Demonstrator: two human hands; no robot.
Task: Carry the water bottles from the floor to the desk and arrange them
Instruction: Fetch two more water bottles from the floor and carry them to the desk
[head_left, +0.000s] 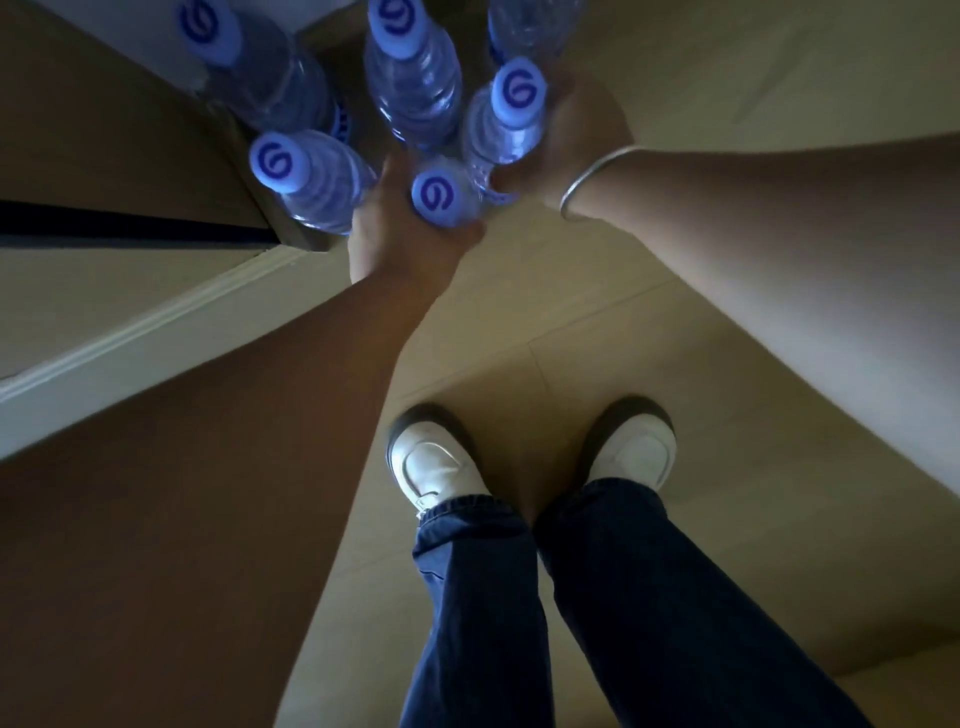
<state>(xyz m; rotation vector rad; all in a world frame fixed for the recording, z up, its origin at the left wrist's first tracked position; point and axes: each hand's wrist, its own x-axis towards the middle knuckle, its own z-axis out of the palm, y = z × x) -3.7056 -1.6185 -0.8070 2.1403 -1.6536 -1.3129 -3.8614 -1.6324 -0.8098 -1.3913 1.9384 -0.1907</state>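
Several clear water bottles with blue caps stand close together at the top of the view. My left hand (400, 239) reaches up from the lower left and grips the nearest bottle (441, 200) by its upper part. Just left of that hand stands another bottle (311, 176), touching it. My right hand (576, 130), with a silver bangle on the wrist, holds a bottle (498, 130) by its side. Three more bottles stand behind: one at the left (275, 88), one in the middle (415, 88), and one cut off by the top edge (530, 26).
Brown furniture (104, 130) with a dark gap fills the upper left, and a white ledge (156, 322) runs below it. My feet in white shoes (436, 462) stand on the beige tiled floor (753, 78), which stretches to the right.
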